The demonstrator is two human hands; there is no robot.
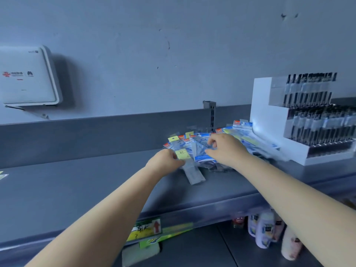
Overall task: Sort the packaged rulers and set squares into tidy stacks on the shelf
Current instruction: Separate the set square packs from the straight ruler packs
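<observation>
A loose, fanned pile of packaged rulers and set squares [200, 145] in clear sleeves with blue, yellow and red header cards lies on the grey shelf [77, 189], right of its middle. My left hand [165, 160] pinches a clear ruler pack with a yellow label [192, 174] at the pile's left edge; that pack sticks out toward the front. My right hand [225, 149] rests on the pile's middle with curled fingers gripping a blue-carded pack [202, 157]. More packs [248, 137] spread to the right behind my right hand.
A white tiered display box of black pens [308, 120] stands right of the pile. A white router [28, 76] hangs on the wall at left. Bottles [265, 230] stand on the lower shelf below right. Price tags [148, 226] hang on the shelf's front edge.
</observation>
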